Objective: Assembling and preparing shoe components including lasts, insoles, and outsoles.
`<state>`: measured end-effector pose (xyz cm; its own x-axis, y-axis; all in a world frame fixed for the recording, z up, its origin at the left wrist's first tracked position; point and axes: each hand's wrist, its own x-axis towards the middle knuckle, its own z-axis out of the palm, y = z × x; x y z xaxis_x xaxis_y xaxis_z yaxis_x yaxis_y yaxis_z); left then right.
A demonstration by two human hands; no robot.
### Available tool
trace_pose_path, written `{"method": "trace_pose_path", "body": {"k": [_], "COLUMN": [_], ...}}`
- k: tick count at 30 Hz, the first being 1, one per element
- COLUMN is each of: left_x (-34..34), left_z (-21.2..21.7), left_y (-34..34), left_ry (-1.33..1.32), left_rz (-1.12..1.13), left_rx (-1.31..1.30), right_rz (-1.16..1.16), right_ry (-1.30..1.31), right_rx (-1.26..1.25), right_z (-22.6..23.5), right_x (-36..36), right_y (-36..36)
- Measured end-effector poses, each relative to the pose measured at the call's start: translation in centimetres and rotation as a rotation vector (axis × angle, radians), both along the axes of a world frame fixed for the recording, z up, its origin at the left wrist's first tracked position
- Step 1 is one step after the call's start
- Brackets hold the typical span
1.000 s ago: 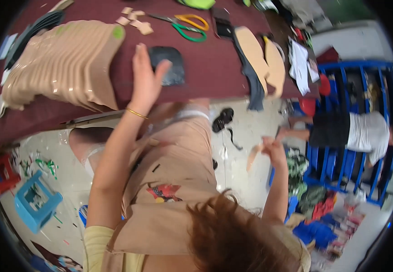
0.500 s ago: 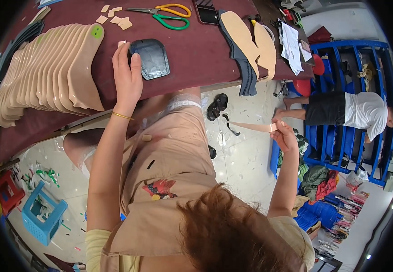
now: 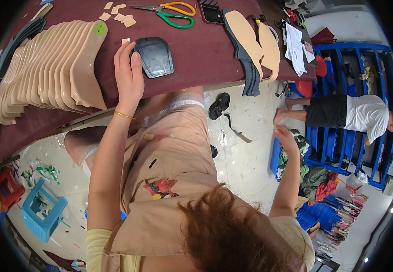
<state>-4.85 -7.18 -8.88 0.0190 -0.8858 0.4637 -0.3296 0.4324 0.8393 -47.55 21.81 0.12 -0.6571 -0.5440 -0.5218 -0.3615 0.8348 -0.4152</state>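
Strip (image 3: 244, 138) dropped, green cloth (image 3: 302, 145) in blue bin (image 3: 274, 158)

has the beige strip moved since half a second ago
Yes: against the black sandal on the floor, the beige strip has gone left and toward the picture's lower edge, out of the grip of the right hand.
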Motion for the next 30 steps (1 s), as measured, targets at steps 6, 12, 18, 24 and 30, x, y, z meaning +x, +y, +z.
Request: {"method": "trace_pose_path", "body": {"k": [6, 12, 18, 24, 30], "left_x": [-0.1, -0.2, -0.1, -0.1, -0.2], "left_z": [0.0, -0.1, 0.0, 0.1, 0.2], "left_y": [0.0, -0.1, 0.0, 0.1, 0.1], "left_ry": [-0.004, -0.009, -0.019, -0.009, -0.004], "left_rz": [-0.003, 0.01, 0.006, 0.0, -0.002], "left_rx": [-0.01, -0.011, -0.012, -0.01, 0.005], "right_rz": [0.147, 0.208, 0.245, 0.26, 0.298], "right_ry": [0.008, 0.03, -0.001, 0.049, 0.067], "right_rx": [-0.02, 0.017, 0.098, 0.132, 0.113], "right_z": [-0.4, -1.3, -2.6, -3.1, -4.7], "right_x": [-0.4, -0.2, 0.4, -0.3, -0.7], "right_y": [-3.1, -3.6, -2.6, -1.9, -2.0]}}
